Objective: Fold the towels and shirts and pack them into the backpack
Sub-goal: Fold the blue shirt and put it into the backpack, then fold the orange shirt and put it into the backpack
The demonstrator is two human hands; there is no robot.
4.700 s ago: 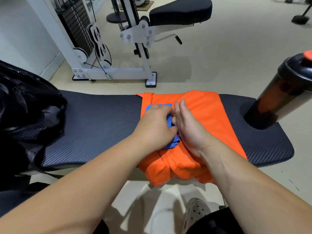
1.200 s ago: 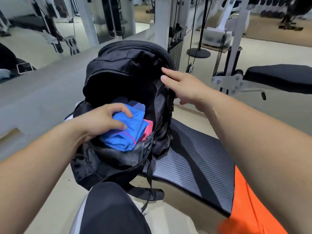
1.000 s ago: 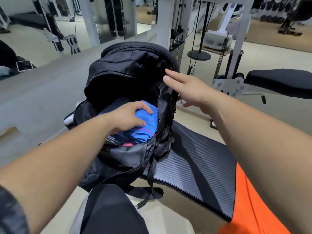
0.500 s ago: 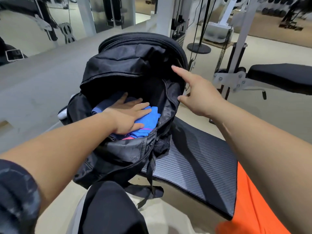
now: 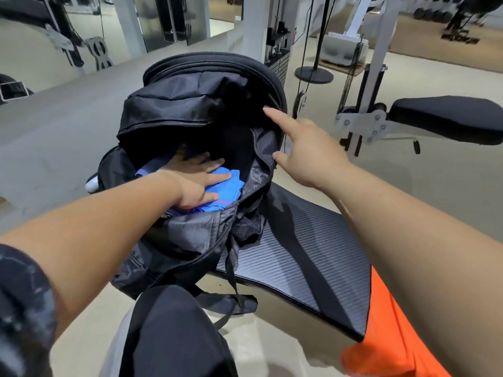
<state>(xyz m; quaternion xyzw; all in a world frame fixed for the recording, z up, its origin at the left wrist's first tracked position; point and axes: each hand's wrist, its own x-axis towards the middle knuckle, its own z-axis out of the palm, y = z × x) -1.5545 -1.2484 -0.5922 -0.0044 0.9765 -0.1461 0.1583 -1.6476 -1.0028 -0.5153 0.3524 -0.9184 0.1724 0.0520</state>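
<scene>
A black backpack point(image 5: 174, 110) stands open on the left end of a dark padded bench point(image 5: 299, 257). Inside it lies a folded blue cloth point(image 5: 228, 183) on top of other folded fabric. My left hand point(image 5: 196, 180) reaches into the bag and presses flat on the blue cloth with straight fingers. My right hand point(image 5: 304, 148) is at the bag's right rim, its index finger stretched toward the zipper edge and its thumb touching the rim. A folded orange shirt point(image 5: 386, 330) lies on the bench at the lower right, partly behind my right forearm.
Gym machines with white frames point(image 5: 378, 50) and a black padded seat point(image 5: 446, 121) stand behind the bench. A mirror wall point(image 5: 81, 28) runs along the far left. My knee in dark trousers point(image 5: 168, 330) is below the backpack. A backpack strap point(image 5: 234, 303) hangs off the bench edge.
My left hand carried the blue cloth from the orange shirt into the backpack, let go of it and now presses it down flat. My right hand went to the bag's rim, index finger extended.
</scene>
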